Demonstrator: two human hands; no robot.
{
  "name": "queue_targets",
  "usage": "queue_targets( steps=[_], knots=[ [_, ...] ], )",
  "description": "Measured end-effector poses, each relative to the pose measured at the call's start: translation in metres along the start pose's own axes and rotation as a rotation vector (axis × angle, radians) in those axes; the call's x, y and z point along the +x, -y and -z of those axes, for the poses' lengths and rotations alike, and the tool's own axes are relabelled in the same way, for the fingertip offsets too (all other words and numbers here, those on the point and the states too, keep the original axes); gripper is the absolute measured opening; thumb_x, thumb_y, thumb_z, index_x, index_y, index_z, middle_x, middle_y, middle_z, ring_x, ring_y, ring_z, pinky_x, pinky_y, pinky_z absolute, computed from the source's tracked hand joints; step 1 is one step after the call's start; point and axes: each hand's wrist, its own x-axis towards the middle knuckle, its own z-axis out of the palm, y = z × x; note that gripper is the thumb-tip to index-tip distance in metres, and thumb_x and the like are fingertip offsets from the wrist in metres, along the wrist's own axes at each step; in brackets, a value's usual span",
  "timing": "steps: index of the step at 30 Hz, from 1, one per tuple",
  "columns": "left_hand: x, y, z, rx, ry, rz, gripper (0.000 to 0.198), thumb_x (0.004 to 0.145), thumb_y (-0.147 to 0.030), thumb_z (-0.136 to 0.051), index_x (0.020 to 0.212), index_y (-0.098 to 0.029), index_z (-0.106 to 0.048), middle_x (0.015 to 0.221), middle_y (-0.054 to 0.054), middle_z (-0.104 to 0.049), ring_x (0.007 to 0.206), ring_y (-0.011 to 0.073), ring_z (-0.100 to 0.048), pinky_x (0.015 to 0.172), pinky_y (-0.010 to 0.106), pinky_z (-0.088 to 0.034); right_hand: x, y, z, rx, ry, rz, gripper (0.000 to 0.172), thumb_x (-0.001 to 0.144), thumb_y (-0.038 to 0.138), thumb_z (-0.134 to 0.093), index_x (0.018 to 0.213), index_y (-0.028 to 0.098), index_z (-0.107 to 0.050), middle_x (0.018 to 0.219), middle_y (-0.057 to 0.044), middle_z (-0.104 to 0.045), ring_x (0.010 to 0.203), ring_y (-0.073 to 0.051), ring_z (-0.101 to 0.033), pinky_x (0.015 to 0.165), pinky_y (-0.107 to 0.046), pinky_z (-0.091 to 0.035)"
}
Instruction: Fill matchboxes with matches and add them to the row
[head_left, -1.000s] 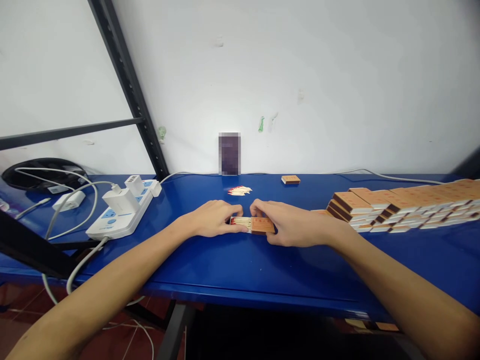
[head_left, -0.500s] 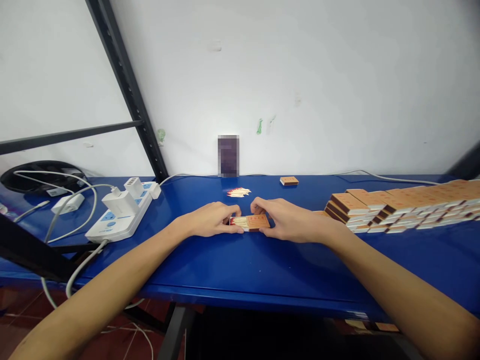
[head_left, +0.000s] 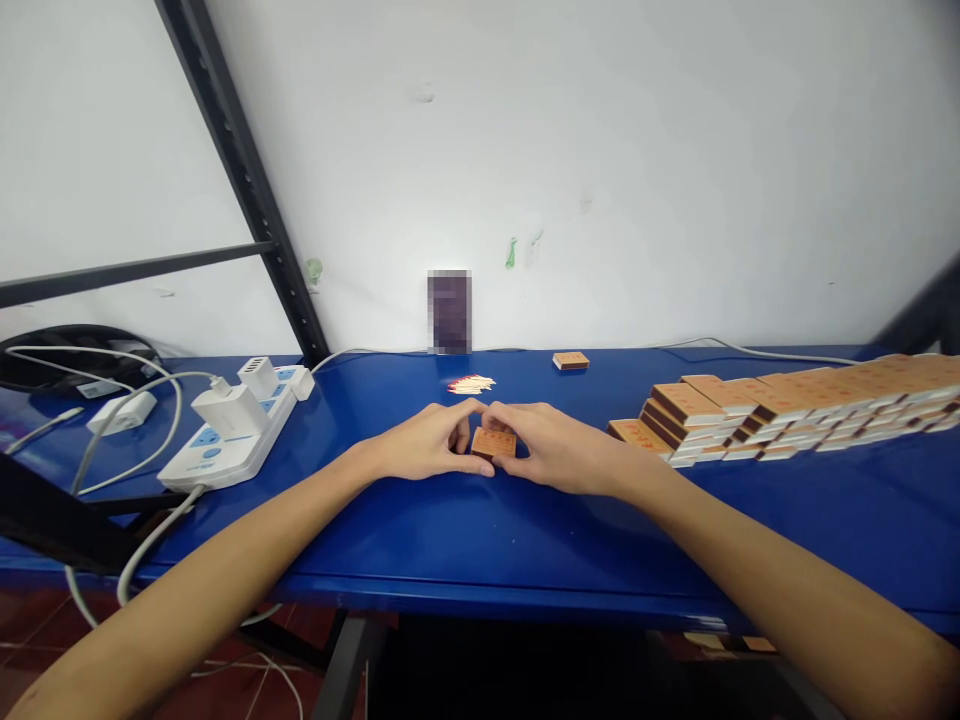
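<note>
An orange matchbox (head_left: 493,443) with a dark striking side is held between my two hands, its tray slid in and no matches showing. My left hand (head_left: 427,441) curls around the box's left end, thumb along the near side. From the right, my right hand (head_left: 559,446) grips the other end between thumb and fingers. The fingertips of both hands meet around the box and partly cover it. Just beyond them lies a small pile of loose matches (head_left: 472,384) with red heads.
Several matchboxes stand in a long stack (head_left: 750,405) at the right on the blue table (head_left: 450,540). One lone matchbox (head_left: 571,360) sits near the wall. A white power strip (head_left: 240,430) with plugs and cables is at the left, beside a black metal post (head_left: 240,170).
The matchbox tray, half out and showing matches before, has been pushed into its sleeve. My right hand has moved left, closer to my left hand. The view has shifted slightly.
</note>
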Motion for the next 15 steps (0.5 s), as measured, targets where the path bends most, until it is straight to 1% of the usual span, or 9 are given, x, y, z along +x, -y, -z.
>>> queue_targets(
  steps=[2,4,5,6,7,9,12,14,15],
  knots=[
    [0.0,0.005,0.004,0.097,-0.026,0.042,0.048,0.087,-0.057,-0.053,0.118,-0.02,-0.051,0.069,-0.003,-0.059,0.059,0.0137,-0.055,0.057,0.024,-0.04,-0.003,0.002,0.014,-0.093,-0.009,-0.023,0.038,0.085,0.027,-0.056,0.123,0.023,-0.05,0.104,-0.008,-0.061,0.092,-0.023,-0.058,0.075,-0.032,-0.042],
    [-0.001,0.014,0.014,0.282,-0.079,0.153,0.046,0.093,-0.056,-0.042,0.119,-0.02,-0.054,0.072,0.0,-0.063,0.064,0.0169,-0.059,0.062,0.027,-0.042,-0.007,0.002,0.036,-0.199,-0.003,-0.067,0.048,0.083,0.026,-0.055,0.131,0.023,-0.048,0.103,-0.009,-0.06,0.088,-0.023,-0.058,0.072,-0.032,-0.042],
    [-0.003,0.02,0.022,0.398,-0.105,0.235,0.046,0.092,-0.056,-0.04,0.117,-0.02,-0.056,0.076,0.003,-0.065,0.069,0.0196,-0.061,0.065,0.029,-0.043,-0.009,0.0,0.049,-0.248,0.007,-0.087,0.047,0.083,0.027,-0.054,0.13,0.023,-0.05,0.1,-0.009,-0.06,0.085,-0.023,-0.059,0.071,-0.032,-0.042],
    [-0.006,0.027,0.031,0.517,-0.114,0.317,0.046,0.092,-0.055,-0.04,0.116,-0.02,-0.058,0.082,0.005,-0.067,0.075,0.0228,-0.063,0.067,0.031,-0.044,-0.011,-0.003,0.063,-0.292,0.029,-0.118,0.04,0.084,0.031,-0.052,0.123,0.023,-0.056,0.098,-0.009,-0.06,0.083,-0.023,-0.059,0.07,-0.032,-0.041],
    [-0.01,0.033,0.043,0.618,-0.11,0.394,0.044,0.092,-0.052,-0.039,0.115,-0.02,-0.059,0.088,0.008,-0.068,0.082,0.0257,-0.064,0.07,0.033,-0.045,-0.013,-0.008,0.075,-0.323,0.084,-0.145,0.035,0.084,0.034,-0.051,0.116,0.023,-0.06,0.097,-0.009,-0.061,0.082,-0.024,-0.059,0.069,-0.033,-0.041],
    [-0.023,0.047,0.068,0.716,-0.118,0.57,0.044,0.093,-0.046,-0.034,0.116,-0.019,-0.059,0.098,0.011,-0.069,0.089,0.0287,-0.065,0.076,0.036,-0.047,-0.016,-0.018,0.095,-0.396,0.195,-0.238,0.031,0.08,0.038,-0.055,0.104,0.023,-0.064,0.09,-0.008,-0.064,0.079,-0.025,-0.059,0.069,-0.035,-0.039],
    [-0.045,0.064,0.104,0.772,-0.172,0.799,0.05,0.092,-0.044,-0.028,0.12,-0.016,-0.058,0.112,0.015,-0.067,0.099,0.0314,-0.064,0.082,0.038,-0.048,-0.02,-0.033,0.107,-0.491,0.337,-0.375,0.026,0.074,0.042,-0.059,0.091,0.023,-0.066,0.072,-0.005,-0.064,0.071,-0.025,-0.059,0.073,-0.039,-0.036],
    [-0.058,0.073,0.119,0.751,-0.146,0.897,0.052,0.09,-0.044,-0.028,0.121,-0.015,-0.059,0.112,0.016,-0.067,0.1,0.0327,-0.064,0.082,0.039,-0.049,-0.023,-0.037,0.105,-0.51,0.394,-0.401,0.022,0.072,0.041,-0.059,0.082,0.022,-0.065,0.066,-0.003,-0.062,0.072,-0.026,-0.059,0.078,-0.042,-0.034],
    [-0.063,0.077,0.123,0.742,-0.132,0.92,0.053,0.089,-0.045,-0.028,0.122,-0.015,-0.058,0.114,0.016,-0.067,0.101,0.033,-0.063,0.083,0.04,-0.049,-0.025,-0.038,0.103,-0.506,0.412,-0.393,0.021,0.072,0.041,-0.058,0.078,0.022,-0.065,0.065,-0.004,-0.062,0.075,-0.026,-0.059,0.079,-0.043,-0.034]
  ],
)
